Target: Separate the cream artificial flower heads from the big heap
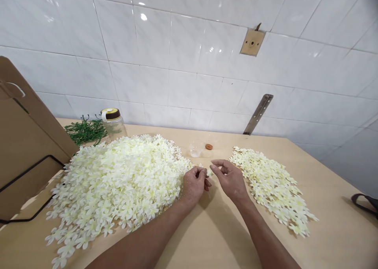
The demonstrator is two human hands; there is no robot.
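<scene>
My left hand [195, 183] is closed in a pinch beside the right edge of a large heap of white artificial flowers [124, 178] with pale yellow centres. A small white flower [209, 172] shows at its fingertips, partly hidden by the fingers. Just to the right, my right hand [232, 179] faces it, thumb and index finger slightly apart with nothing visible between them. Beyond the right hand lies a smaller, flatter spread of similar flowers [271, 184] on the wooden table [206, 229].
Behind my hands are a clear plastic cup-like piece [196, 148] and a brown disc [209, 146]. A lidded clear jar [114, 123] and green artificial stems [85, 130] stand at the back left, near a cardboard box [29, 115]. A metal bracket [258, 114] rests against the tiled wall.
</scene>
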